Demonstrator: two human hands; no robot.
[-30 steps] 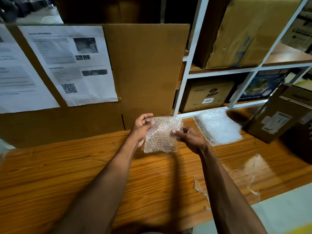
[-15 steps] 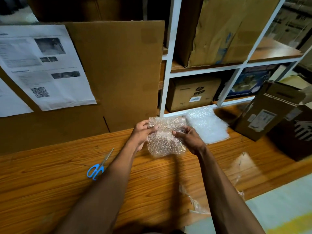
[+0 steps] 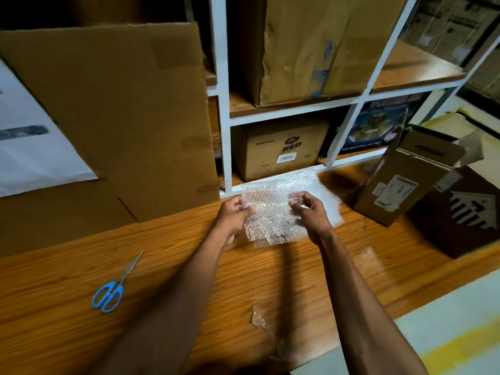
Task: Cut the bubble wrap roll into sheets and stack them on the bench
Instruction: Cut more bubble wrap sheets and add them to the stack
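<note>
Bubble wrap sheet (image 3: 273, 220) pinched at its top corners, brought over the stack (image 3: 319, 185).

A second earlier the sheet hung in front of the cardboard, with the pile well off to the right; now it had travelled right and sat low over the stack's near edge at the back of the bench (image 3: 189, 266). The left hand (image 3: 234, 216) and the right hand (image 3: 309, 212) each gripped a top corner between thumb and curled fingers. The scissors (image 3: 113, 286) lay idle to the left (cutting of this piece looked finished). Laying it down squarely seemed the remaining step.
</note>
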